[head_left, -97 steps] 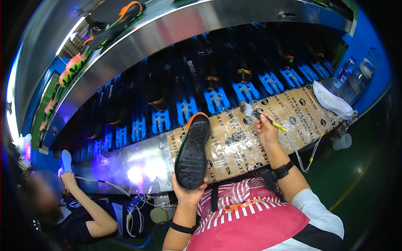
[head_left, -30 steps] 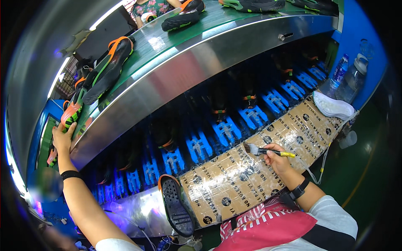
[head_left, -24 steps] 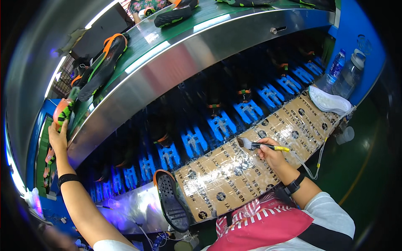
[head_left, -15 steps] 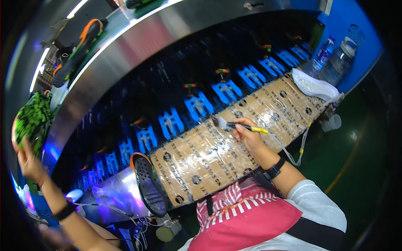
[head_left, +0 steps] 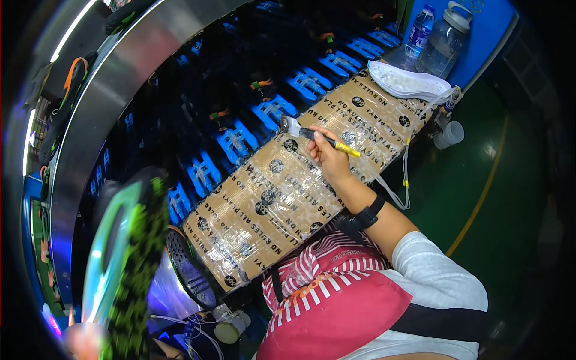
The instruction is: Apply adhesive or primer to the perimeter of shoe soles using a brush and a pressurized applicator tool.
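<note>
My right hand (head_left: 329,153) grips a brush (head_left: 315,136) with a black and yellow handle. Its pale bristle end lies at the far edge of the cardboard-covered board (head_left: 252,207). At the lower left my left hand (head_left: 87,341), blurred by motion, has hold of a shoe sole (head_left: 129,246). This sole is light green on one side and speckled green and black on the other, and it stands upright close to the camera. Just beyond it, a dark perforated sole (head_left: 189,270) with an orange rim leans by the board's left end.
Beyond the board, blue holders (head_left: 237,141) stand in a row inside a dark machine. White soles (head_left: 408,84) lie at the board's right end, near a water bottle (head_left: 420,31) and a large jug (head_left: 445,42). Cables and a plastic cup (head_left: 449,135) hang beside the board.
My left hand has brought the green and black sole from the far-left shelf down toward me. The view has shifted. My right hand keeps the brush over the board's far edge.
</note>
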{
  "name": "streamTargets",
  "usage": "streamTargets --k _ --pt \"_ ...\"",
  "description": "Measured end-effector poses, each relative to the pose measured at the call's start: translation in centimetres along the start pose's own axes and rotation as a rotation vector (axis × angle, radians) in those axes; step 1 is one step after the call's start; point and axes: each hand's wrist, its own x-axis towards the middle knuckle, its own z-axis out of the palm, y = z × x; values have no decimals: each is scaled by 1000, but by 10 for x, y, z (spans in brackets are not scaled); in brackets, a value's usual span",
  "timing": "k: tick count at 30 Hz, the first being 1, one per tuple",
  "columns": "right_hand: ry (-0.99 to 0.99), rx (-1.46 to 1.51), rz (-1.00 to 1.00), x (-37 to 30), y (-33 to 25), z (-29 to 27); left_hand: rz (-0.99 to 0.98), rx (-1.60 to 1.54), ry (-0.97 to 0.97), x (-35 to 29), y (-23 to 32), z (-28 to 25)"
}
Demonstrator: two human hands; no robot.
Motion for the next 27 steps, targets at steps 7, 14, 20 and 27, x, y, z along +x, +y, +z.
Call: streamTargets --k 7,14,20,27 --pt "-72 158 102 11 6 -13 -388 -777 205 -33 71 114" --pt "-92 257 73 12 6 -11 -211 -464 -137 -130 96 158" --pt "-114 281 78 11 8 -18 -301 -433 -495 -180 119 151" --pt "-123 232 57 13 8 -16 -1263 -629 -112 -246 148 107"
